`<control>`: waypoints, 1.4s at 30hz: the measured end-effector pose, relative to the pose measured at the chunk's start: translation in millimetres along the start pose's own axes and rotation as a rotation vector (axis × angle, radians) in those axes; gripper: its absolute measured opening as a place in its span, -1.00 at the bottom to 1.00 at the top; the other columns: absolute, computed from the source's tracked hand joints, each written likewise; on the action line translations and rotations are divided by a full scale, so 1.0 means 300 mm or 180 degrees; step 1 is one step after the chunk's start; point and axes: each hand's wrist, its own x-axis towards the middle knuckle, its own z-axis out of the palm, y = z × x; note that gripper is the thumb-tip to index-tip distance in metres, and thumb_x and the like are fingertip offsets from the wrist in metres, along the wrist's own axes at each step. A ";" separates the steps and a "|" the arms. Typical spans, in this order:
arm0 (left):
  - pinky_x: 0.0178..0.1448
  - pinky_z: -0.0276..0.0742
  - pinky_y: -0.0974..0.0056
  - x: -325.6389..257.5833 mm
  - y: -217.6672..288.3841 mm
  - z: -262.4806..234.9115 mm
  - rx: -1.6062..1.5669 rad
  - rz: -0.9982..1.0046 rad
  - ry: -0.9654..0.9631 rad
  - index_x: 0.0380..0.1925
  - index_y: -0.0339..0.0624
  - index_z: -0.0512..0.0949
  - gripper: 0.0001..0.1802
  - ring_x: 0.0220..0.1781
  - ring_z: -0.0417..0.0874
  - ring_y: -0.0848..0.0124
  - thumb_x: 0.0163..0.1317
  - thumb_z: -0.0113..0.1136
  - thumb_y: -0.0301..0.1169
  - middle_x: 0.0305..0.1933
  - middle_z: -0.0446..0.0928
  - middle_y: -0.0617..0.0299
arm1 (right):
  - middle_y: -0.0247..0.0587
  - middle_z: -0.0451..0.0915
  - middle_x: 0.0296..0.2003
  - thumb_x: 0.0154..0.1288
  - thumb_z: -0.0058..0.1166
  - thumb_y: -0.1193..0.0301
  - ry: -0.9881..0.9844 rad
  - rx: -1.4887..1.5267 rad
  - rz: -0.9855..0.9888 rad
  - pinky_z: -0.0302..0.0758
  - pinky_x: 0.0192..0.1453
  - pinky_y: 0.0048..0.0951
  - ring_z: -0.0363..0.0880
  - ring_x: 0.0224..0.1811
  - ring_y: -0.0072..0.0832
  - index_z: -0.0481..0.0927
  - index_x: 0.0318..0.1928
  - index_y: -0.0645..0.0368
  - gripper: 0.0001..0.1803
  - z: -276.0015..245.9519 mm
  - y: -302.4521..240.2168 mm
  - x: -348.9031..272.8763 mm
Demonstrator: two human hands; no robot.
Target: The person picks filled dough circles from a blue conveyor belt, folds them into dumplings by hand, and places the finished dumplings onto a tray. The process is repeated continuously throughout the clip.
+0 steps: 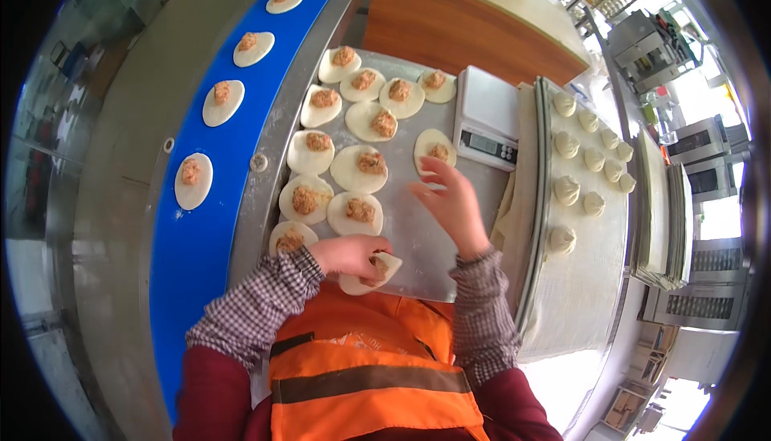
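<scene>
My left hand (353, 258) grips a round dough wrapper (371, 282) near the front edge of the steel table; its rim is lifted and some filling shows inside. Over the table to the right, my right hand (454, 208) is raised with its fingers apart and nothing in them. Just beyond its fingertips lies another filled wrapper (434, 146). Several flat wrappers, each topped with a lump of orange-pink filling, cover the left part of the table, such as one wrapper (341, 169) in the middle. One more wrapper (281, 236) is partly behind my left forearm.
A blue conveyor belt (197, 264) on the left carries several wrappers, most with filling. A white digital scale (490, 108) stands at the table's far right. Right of it, a cloth-lined tray (578, 280) holds several pleated buns (567, 190). A wooden-sided bench (466, 27) is beyond.
</scene>
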 end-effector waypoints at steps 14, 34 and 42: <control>-0.16 0.51 0.13 -0.441 -0.056 0.026 0.1284 0.1016 0.2862 -0.31 -0.26 0.52 -0.76 -0.20 0.57 0.12 0.05 0.26 -0.39 -0.30 0.52 0.08 | -0.08 0.60 -0.22 0.11 0.23 0.49 -0.1187 -0.0107 -0.0901 0.55 -0.17 -0.40 0.61 -0.25 -0.34 0.57 -0.08 0.26 -0.67 0.276 -0.355 0.137; -0.35 0.39 0.15 -1.136 -0.559 0.101 -0.0705 -0.1621 0.3861 -0.52 -0.26 0.44 -0.63 -0.39 0.49 0.16 -0.19 0.42 -0.28 -0.43 0.47 0.02 | -0.11 0.58 -0.32 -0.26 0.40 0.29 -0.3496 -0.1336 -0.3394 0.48 -0.09 -0.13 0.52 -0.15 -0.10 0.56 -0.13 0.12 -0.44 1.188 -0.657 0.174; -0.42 0.36 0.08 -1.194 -0.613 0.278 0.0457 -0.1780 0.3441 -0.48 -0.23 0.38 -0.61 -0.49 0.44 -0.03 -0.22 0.40 -0.35 -0.52 0.40 -0.04 | -0.15 0.60 -0.38 -0.15 0.30 0.42 -0.2513 -0.1111 -0.4055 0.53 -0.18 -0.24 0.60 -0.26 -0.21 0.67 -0.38 0.12 -0.79 1.162 -0.615 -0.083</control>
